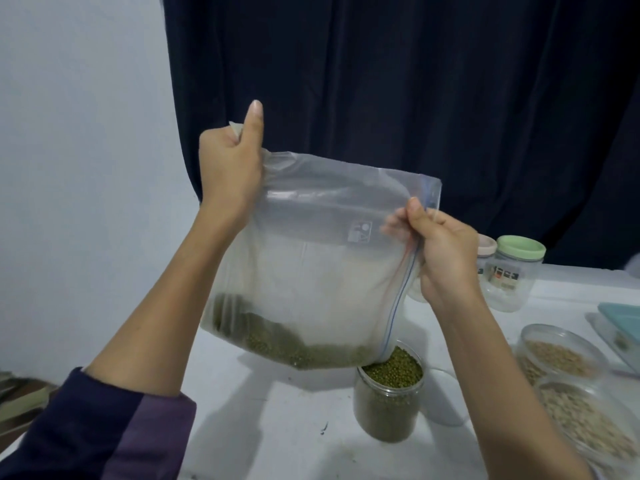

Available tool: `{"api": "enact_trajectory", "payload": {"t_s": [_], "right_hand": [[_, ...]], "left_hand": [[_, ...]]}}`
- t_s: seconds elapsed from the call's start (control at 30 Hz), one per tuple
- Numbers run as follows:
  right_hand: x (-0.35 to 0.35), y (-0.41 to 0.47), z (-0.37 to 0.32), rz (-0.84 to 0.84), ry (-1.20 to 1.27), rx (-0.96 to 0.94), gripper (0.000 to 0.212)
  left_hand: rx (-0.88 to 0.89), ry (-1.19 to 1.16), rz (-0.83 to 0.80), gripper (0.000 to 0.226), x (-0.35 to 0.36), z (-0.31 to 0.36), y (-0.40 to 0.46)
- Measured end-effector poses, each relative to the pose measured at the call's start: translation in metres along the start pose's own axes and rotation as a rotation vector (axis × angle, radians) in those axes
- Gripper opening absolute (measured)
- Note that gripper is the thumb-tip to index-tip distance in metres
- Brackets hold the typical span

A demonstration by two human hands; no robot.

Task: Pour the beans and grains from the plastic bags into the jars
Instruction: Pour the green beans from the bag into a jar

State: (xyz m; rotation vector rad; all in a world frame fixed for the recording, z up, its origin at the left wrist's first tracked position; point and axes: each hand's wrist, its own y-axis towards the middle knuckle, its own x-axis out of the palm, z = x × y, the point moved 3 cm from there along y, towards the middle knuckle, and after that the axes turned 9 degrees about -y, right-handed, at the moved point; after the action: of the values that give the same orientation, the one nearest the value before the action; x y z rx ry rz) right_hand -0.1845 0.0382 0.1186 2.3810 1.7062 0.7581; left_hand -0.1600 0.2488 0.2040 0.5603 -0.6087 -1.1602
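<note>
Clear, floppy zip-top plastic bag [311, 258] hung tilted above the table, its left hand [228, 168] fisted on the bottom corner, green beans [277, 341] pooled low. Right hand [443, 251] pinched the zipper edge over the bean-filled clear jar [389, 400]. Soft and light, it probably handled best by corners.

bg: dark navy curtain [415, 81] | wall [79, 133] pale, left | table [277, 427] white

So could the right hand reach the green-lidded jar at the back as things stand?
Probably not right away: the right hand is pinching the bag over the bean jar. The green-lidded jar stands just beyond it, unblocked.
</note>
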Motion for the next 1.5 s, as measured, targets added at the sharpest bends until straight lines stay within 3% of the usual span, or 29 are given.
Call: {"api": "enact_trajectory", "payload": {"t_s": [0.13, 0.57, 1.5], "right_hand": [[0.003, 0.000, 0.001, -0.057, -0.022, 0.014, 0.023], [-0.012, 0.010, -0.006, 0.025, -0.014, -0.036, 0.022], [-0.008, 0.005, 0.002, -0.018, 0.027, -0.027, 0.025]], "left_hand": [[-0.002, -0.001, 0.009, 0.060, 0.001, 0.000, -0.001], [-0.025, -0.039, -0.014, 0.060, 0.009, -0.006, -0.005], [0.014, -0.012, 0.012, 0.058, 0.007, 0.000, -0.002]]}}
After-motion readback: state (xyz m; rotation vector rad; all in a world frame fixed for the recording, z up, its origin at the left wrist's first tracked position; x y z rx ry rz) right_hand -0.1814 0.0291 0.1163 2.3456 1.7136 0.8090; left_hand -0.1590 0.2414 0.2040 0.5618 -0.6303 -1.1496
